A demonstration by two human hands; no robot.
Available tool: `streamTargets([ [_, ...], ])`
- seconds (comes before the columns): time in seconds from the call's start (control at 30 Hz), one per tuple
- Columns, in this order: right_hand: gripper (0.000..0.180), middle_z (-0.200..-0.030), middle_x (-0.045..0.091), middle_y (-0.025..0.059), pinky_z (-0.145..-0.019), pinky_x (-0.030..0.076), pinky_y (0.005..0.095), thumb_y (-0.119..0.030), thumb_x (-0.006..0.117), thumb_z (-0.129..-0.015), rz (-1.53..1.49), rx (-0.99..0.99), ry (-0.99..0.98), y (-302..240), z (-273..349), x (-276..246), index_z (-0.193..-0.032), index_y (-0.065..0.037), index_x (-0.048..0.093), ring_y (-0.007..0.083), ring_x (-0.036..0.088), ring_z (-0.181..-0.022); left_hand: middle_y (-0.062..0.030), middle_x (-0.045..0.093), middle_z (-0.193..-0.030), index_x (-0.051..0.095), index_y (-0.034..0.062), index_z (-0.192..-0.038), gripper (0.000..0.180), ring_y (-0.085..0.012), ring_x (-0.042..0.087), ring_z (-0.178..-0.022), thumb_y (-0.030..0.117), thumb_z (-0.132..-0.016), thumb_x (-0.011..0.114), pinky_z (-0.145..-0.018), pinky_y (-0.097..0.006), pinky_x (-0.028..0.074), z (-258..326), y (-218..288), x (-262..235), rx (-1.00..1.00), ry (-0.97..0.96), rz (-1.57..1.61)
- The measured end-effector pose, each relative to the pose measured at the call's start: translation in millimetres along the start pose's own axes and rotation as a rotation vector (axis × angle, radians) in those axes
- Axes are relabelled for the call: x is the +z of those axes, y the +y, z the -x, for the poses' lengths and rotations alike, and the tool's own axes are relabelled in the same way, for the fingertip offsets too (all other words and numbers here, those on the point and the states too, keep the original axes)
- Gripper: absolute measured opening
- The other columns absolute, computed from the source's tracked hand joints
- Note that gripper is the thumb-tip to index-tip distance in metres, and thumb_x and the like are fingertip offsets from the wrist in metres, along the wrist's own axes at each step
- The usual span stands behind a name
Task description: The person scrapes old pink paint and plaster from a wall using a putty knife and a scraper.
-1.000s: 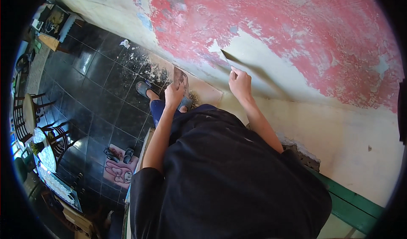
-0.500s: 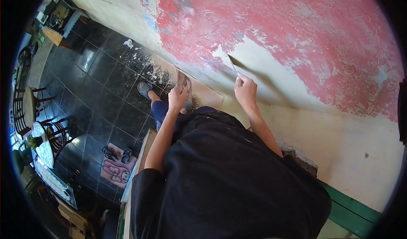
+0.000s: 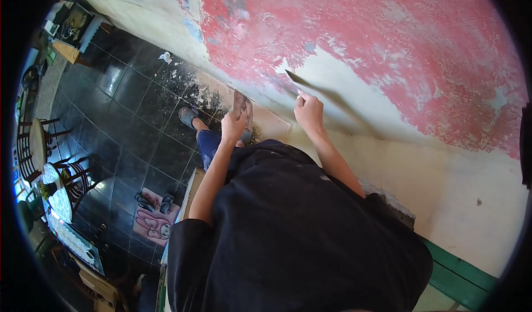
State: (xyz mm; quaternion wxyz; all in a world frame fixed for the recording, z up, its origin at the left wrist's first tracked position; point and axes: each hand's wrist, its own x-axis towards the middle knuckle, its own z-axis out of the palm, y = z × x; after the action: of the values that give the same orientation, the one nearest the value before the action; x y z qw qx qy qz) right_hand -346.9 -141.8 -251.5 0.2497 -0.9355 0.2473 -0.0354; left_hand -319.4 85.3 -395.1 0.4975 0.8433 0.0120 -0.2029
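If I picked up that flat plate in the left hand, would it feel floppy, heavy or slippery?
Probably stiff: the flat plate juts out straight from the left hand, which grips it at one end. Likely fairly light for its size, as that hand alone carries it. Its blotchy face might feel rough rather than slippery, though the material is unclear.

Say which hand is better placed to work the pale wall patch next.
Probably the right hand: its thin blade is beside the pale patch. The left hand holds a flat tool farther away.
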Motion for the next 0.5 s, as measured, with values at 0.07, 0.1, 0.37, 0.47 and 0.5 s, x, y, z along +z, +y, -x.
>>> streamTargets([
  [0.07, 0.033, -0.086, 0.069, 0.0286, -0.076, 0.054, 0.0446, -0.014, 0.054, -0.093, -0.022, -0.013, 0.033, 6, 10, -11, -0.116, 0.003, 0.071, 0.0421, 0.069, -0.082, -0.0252, 0.068, -0.076, 0.069, -0.0047, -0.087, 0.038, -0.0445, 0.069, -0.078, 0.033, -0.088, 0.064, -0.071, -0.049, 0.052, -4, 3, -3, -0.011, -0.002, -0.004],
  [0.1, 0.033, -0.086, 0.069, 0.0279, -0.073, 0.053, 0.0417, -0.015, 0.055, -0.094, -0.042, -0.017, 0.069, 8, 12, -15, -0.117, 0.002, 0.071, 0.0398, 0.07, -0.079, -0.0253, 0.068, -0.076, 0.069, -0.0049, -0.087, 0.038, -0.0447, 0.069, -0.078, 0.032, -0.088, 0.064, -0.071, -0.049, 0.052, -5, 6, -4, -0.004, 0.017, 0.019],
  [0.37, 0.034, -0.085, 0.068, 0.0298, -0.075, 0.053, 0.0477, -0.013, 0.053, -0.094, -0.028, 0.009, -0.013, -11, 5, -10, -0.117, 0.004, 0.07, 0.0435, 0.069, -0.082, -0.0291, 0.067, -0.078, 0.068, -0.0066, -0.087, 0.04, -0.0466, 0.068, -0.081, 0.032, -0.088, 0.059, -0.075, -0.051, 0.053, -7, 21, -12, -0.007, -0.001, 0.089],
  [0.47, 0.034, -0.079, 0.068, 0.0262, -0.07, 0.051, 0.0426, -0.014, 0.055, -0.095, -0.052, 0.047, 0.024, -2, 12, -21, -0.121, 0.001, 0.069, 0.0357, 0.068, -0.071, -0.0247, 0.067, -0.072, 0.068, -0.0052, -0.082, 0.038, -0.0405, 0.07, -0.072, 0.032, -0.088, 0.065, -0.066, -0.047, 0.052, -8, 20, -11, 0.041, 0.007, 0.022],
  [0.5, 0.034, -0.079, 0.067, 0.0263, -0.07, 0.051, 0.0425, -0.014, 0.055, -0.095, -0.052, 0.002, 0.044, 2, 9, -17, -0.122, 0.001, 0.069, 0.0356, 0.068, -0.07, -0.0269, 0.067, -0.075, 0.068, -0.0056, -0.085, 0.038, -0.044, 0.069, -0.077, 0.032, -0.088, 0.062, -0.071, -0.049, 0.052, -7, 20, -10, 0.02, -0.012, 0.016],
])
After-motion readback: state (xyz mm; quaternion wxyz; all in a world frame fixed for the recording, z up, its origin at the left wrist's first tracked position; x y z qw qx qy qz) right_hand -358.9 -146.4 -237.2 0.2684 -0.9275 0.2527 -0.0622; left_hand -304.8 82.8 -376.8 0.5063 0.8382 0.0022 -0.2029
